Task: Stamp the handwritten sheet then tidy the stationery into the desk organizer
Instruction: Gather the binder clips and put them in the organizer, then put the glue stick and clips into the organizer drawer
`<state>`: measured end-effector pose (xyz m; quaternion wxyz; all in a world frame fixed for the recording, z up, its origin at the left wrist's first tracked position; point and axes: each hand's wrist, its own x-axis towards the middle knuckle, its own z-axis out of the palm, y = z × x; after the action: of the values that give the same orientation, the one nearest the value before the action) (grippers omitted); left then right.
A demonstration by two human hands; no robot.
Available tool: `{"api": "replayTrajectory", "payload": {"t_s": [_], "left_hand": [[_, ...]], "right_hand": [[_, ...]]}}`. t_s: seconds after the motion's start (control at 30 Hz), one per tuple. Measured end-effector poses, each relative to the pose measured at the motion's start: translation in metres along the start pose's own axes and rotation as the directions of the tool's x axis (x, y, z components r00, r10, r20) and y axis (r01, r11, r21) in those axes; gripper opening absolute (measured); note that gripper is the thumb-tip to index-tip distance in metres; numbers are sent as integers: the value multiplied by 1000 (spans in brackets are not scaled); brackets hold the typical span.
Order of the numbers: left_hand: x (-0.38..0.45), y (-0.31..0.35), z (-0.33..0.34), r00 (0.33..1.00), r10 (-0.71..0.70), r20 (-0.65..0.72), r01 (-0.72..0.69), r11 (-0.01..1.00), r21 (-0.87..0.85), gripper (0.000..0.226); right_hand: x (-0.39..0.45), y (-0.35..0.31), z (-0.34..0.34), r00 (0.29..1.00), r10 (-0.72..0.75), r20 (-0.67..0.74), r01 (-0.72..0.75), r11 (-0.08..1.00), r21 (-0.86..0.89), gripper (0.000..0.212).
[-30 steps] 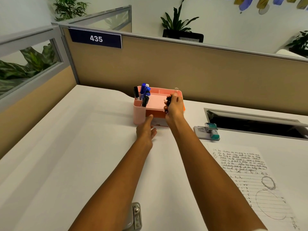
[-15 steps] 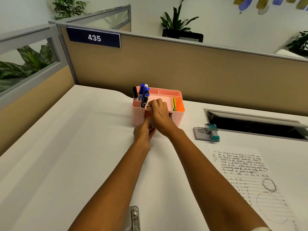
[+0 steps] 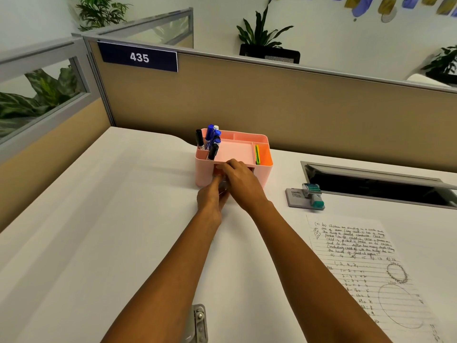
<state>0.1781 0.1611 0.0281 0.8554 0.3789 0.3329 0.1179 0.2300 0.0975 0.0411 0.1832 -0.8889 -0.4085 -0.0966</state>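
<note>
A pink desk organizer (image 3: 263, 178) stands at the back of the white desk, with several blue and black pens (image 3: 210, 141) upright in its left compartment and green and yellow strips (image 3: 257, 154) in the right one. My left hand (image 3: 210, 198) grips the small orange drawer (image 3: 218, 172) low in the organizer's front. My right hand (image 3: 243, 185) lies over it, fingers curled at the drawer opening; anything in them is hidden. A teal stamp (image 3: 314, 197) rests on its grey ink pad (image 3: 295, 197) to the right. The handwritten sheet (image 3: 363, 258) lies at the near right.
A tan partition wall (image 3: 272, 100) with the sign 435 runs behind the organizer. A dark cable slot (image 3: 376, 186) opens in the desk behind the stamp. A grey metal object (image 3: 197, 323) lies at the near edge between my forearms.
My right hand, which held a small black object above the organizer's top tray, has come down to the drawer front beside my left hand. The left hand stayed at the drawer.
</note>
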Motion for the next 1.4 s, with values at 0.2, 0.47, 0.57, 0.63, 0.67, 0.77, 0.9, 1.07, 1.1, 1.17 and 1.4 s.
{"api": "replayTrajectory", "payload": {"t_s": [0.2, 0.47, 0.57, 0.63, 0.67, 0.77, 0.9, 1.07, 1.1, 1.17, 1.4], "left_hand": [[1, 2, 0, 1000, -7, -17, 8, 1000, 25, 25], [0, 4, -1, 1000, -21, -24, 20, 1000, -10, 46], [0, 3, -3, 999, -9, -38, 12, 997, 74, 49], [0, 2, -4, 998, 4, -61, 7, 985, 171, 53], [1, 2, -5, 997, 8, -80, 8, 979, 205, 54], [7, 3, -13, 989, 33, -141, 7, 962, 273, 55], [12, 4, -19, 980, 97, -176, -30, 937, 349, 53], [16, 5, -21, 975, 134, -179, -53, 917, 396, 44], [17, 5, -21, 974, 136, -180, -54, 915, 399, 43], [19, 4, -22, 973, 140, -181, -56, 912, 405, 39], [19, 1, -28, 965, 204, -167, -96, 862, 498, 31]], "right_hand": [[0, 6, -7, 990, 84, -117, -68, 988, 138, 28], [-18, 25, -12, 981, 109, -163, -73, 974, 213, 26], [-25, 31, -5, 991, 43, -126, -32, 996, 84, 36], [-25, 33, -3, 986, 60, -157, -53, 998, 43, 42], [-24, 33, -4, 984, 87, -158, -82, 996, 36, 45], [-18, 35, -6, 982, 135, -129, -138, 990, -13, 53], [-12, 38, -6, 983, 109, -148, -126, 986, -109, 47], [-1, 36, -6, 976, 120, -184, -150, 977, -154, 31], [1, 36, -6, 973, 123, -195, -157, 974, -164, 29], [5, 37, -5, 969, 129, -210, -166, 971, -170, 30], [3, 34, -5, 972, 122, -199, -149, 981, -124, 33]]}}
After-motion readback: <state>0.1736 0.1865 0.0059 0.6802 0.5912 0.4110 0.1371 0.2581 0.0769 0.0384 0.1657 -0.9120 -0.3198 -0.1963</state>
